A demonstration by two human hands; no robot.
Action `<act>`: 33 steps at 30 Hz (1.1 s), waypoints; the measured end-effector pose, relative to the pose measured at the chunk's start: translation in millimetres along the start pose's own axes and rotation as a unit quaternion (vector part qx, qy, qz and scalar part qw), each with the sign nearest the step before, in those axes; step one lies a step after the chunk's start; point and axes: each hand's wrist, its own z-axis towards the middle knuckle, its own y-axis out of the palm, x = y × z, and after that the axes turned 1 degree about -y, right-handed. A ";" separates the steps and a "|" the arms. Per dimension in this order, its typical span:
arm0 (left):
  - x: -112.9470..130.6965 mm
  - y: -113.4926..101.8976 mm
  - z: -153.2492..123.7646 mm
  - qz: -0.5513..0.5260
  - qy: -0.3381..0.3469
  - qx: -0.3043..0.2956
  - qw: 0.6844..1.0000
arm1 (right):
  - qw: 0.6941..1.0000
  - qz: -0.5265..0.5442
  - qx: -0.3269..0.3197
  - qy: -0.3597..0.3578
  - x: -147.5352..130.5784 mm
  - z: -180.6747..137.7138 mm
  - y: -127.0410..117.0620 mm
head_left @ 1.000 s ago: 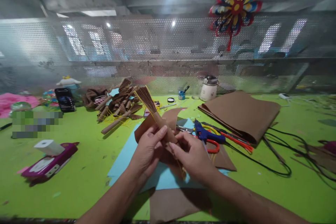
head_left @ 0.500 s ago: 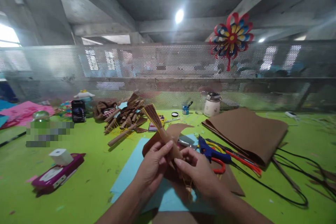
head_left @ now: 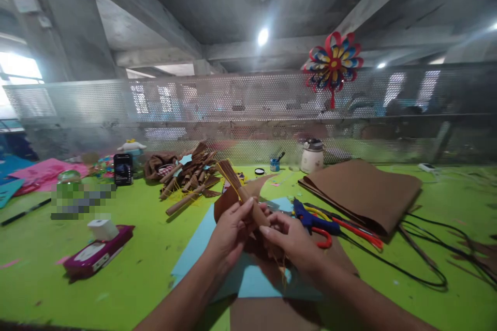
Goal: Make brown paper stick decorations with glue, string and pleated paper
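Note:
Both of my hands hold a small brown paper broom point(head_left: 240, 189) above the green table point(head_left: 147, 248). Its fringed end fans up and to the left; yellow thread hangs from its handle. My left hand point(head_left: 232, 230) is curled round the rolled handle from the left. My right hand point(head_left: 292, 240) pinches the handle's lower part from the right. A loose brown paper sheet point(head_left: 233, 197) sits just behind the broom, over a light blue sheet point(head_left: 202, 248).
A pile of finished brown brooms point(head_left: 190, 170) lies at the back left. A blue glue gun point(head_left: 308, 217), red scissors point(head_left: 349, 230), a stack of brown paper point(head_left: 361, 186) and black cables point(head_left: 423, 258) lie to the right. A purple wipes pack point(head_left: 97, 253) sits left. A mesh wall stands behind.
The view has tilted up and shifted a little. My hands stay on the broom, with the fingers working slightly along its handle.

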 end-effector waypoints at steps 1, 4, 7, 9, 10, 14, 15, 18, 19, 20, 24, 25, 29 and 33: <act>-0.8 -0.5 1.1 -0.001 0.000 -0.001 1.000 | 1.000 -0.002 -0.001 -0.001 2.2 0.9 -0.4; -4.3 -2.9 4.9 0.001 0.010 -0.002 1.000 | 1.000 -0.002 -0.004 0.003 8.3 3.4 -1.2; -7.4 -5.7 7.3 0.002 0.015 -0.014 1.000 | 1.000 -0.006 -0.011 0.002 10.7 3.7 -1.7; -8.7 -7.0 7.7 0.006 0.020 -0.030 0.999 | 1.000 -0.012 -0.016 -0.004 9.5 2.5 -1.8; -9.2 -7.4 7.7 0.008 0.023 -0.039 0.999 | 1.000 -0.013 -0.016 -0.008 8.4 1.7 -1.9; -11.3 -7.6 8.7 0.007 0.031 -0.060 0.998 | 1.000 -0.023 -0.001 -0.014 4.9 -0.6 -3.5; -12.0 -7.4 9.2 0.008 0.032 -0.058 0.998 | 1.000 -0.026 0.003 -0.014 5.0 -0.6 -4.3; -13.8 -6.7 10.5 0.030 0.029 -0.042 0.998 | 0.999 -0.035 0.012 -0.016 8.2 0.6 -8.0; -14.0 -6.5 10.7 0.043 0.034 -0.037 0.998 | 0.999 -0.037 0.011 -0.018 9.8 1.2 -9.3; -13.9 -6.4 10.8 0.058 0.044 -0.034 0.997 | 0.999 -0.040 0.011 -0.020 11.2 1.7 -10.5; -10.2 -5.8 10.2 0.091 0.067 -0.040 0.993 | 0.996 -0.073 0.026 -0.045 11.0 2.7 -14.5; -8.6 -5.7 10.1 0.092 0.073 -0.035 0.992 | 0.995 -0.081 0.032 -0.052 9.0 2.6 -15.6; -2.0 -5.2 11.5 0.105 0.114 0.029 0.988 | 0.993 -0.073 0.050 -0.080 -2.4 3.2 -23.4; 0.6 -6.4 15.2 0.102 0.144 0.075 0.982 | 0.992 -0.040 0.061 -0.107 -6.3 8.5 -36.8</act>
